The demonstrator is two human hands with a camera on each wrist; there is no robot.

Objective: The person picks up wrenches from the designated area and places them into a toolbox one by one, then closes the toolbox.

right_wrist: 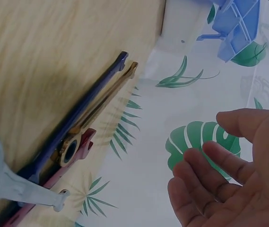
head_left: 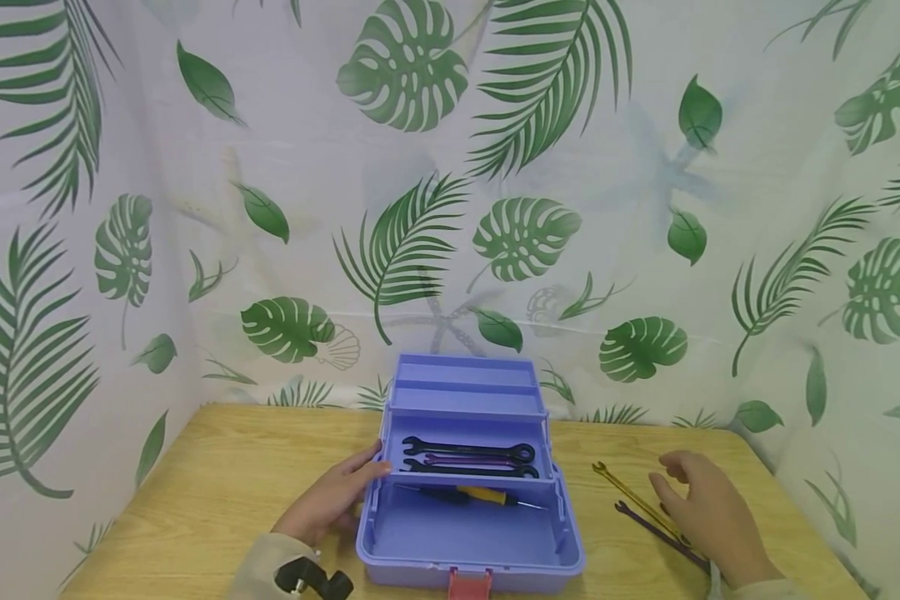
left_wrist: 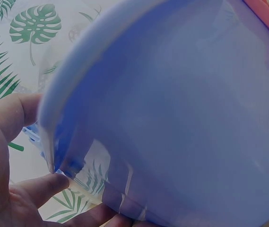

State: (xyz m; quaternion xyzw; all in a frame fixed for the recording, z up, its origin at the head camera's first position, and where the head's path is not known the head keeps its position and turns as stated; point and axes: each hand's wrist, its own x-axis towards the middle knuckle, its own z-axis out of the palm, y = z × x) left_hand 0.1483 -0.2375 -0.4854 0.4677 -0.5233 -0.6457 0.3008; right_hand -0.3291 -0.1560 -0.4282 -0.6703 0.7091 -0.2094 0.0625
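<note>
A lavender toolbox (head_left: pixel 468 573) stands with its lid up and its tray (head_left: pixel 397 429) raised. Two black wrenches (head_left: pixel 468 450) and a purple wrench (head_left: pixel 471 460) lie in that tray. My left hand (head_left: pixel 333 500) grips the toolbox's left side, thumb at the tray corner; the left wrist view shows fingers (left_wrist: pixel 44 189) against the wall. To the right, my right hand (head_left: pixel 708 508) hovers over the table with fingers loosely bent and nothing in them. Below it lie a gold wrench (head_left: pixel 630 489), a dark purple wrench (head_left: pixel 656 531), and a red (right_wrist: pixel 80 149) and a pale grey wrench (right_wrist: pixel 30 189).
A yellow-and-black screwdriver (head_left: pixel 487 495) lies in the toolbox's lower compartment. The red latch (head_left: pixel 469 585) hangs at the front. Behind the wooden table (head_left: pixel 217 475) rises a leaf-printed cloth (head_left: pixel 450 167), close to the lid.
</note>
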